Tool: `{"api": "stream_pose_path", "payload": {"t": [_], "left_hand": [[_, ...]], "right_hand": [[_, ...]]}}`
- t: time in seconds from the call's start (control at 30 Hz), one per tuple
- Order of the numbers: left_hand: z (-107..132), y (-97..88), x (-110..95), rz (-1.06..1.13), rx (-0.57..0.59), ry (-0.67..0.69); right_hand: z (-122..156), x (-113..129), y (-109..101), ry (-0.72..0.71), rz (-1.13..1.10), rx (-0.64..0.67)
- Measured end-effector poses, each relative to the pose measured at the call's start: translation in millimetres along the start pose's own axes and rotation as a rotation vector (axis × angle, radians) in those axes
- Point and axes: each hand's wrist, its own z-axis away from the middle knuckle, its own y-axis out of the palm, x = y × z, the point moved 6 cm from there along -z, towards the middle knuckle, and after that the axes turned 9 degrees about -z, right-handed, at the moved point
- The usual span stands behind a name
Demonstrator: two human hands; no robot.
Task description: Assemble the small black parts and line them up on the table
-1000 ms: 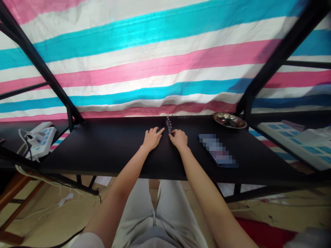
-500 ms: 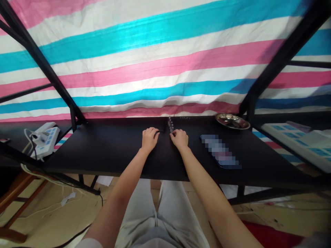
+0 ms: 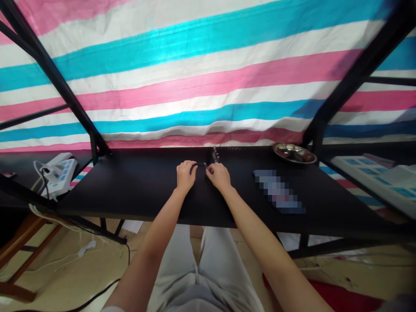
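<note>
Both of my hands rest on a black tabletop [image 3: 136, 190], close together near its far middle. My left hand [image 3: 185, 174] has its fingers curled and pinches the left end of a thin dark piece [image 3: 200, 165]. My right hand [image 3: 217, 174] is curled too and pinches the same piece from the right. What this small piece is, I cannot make out. Just behind my right hand stands a short row of small pale beads or pins [image 3: 215, 153], and a few more tiny ones [image 3: 233, 148] lie at the back edge.
A shiny metal dish [image 3: 294, 152] sits at the back right. A flat dark rectangle [image 3: 279, 191] lies right of my hands. A white power strip with cables [image 3: 56, 168] is on the left. Black frame bars rise on both sides before a striped cloth.
My left hand went from fingers stretched out to curled in a pinch. My right hand moved a little left, and both hands now meet on the small dark piece.
</note>
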Motion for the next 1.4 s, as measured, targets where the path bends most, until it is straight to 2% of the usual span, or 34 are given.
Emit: {"api": "stream_pose_path", "payload": {"t": [0.33, 0.63, 0.97, 1.27, 1.4], "left_hand": [[1, -1.1, 0, 0.002, 0.003, -0.007], [4, 2.1, -15, -0.03, 0.099, 0.212], [7, 8.4, -18, -0.017, 0.2, 0.254], [3, 3.4, -12, 0.106, 0.088, 0.198], [3, 3.6, -10, 0.141, 0.084, 0.177]], "right_hand": [[1, 4, 1, -0.047, 0.007, 0.047], [2, 5, 3, -0.047, 0.023, 0.049], [3, 0, 1, -0.011, -0.016, 0.018], [3, 8, -2, -0.091, -0.023, 0.031], [3, 12, -5, -0.122, -0.011, 0.035]]}}
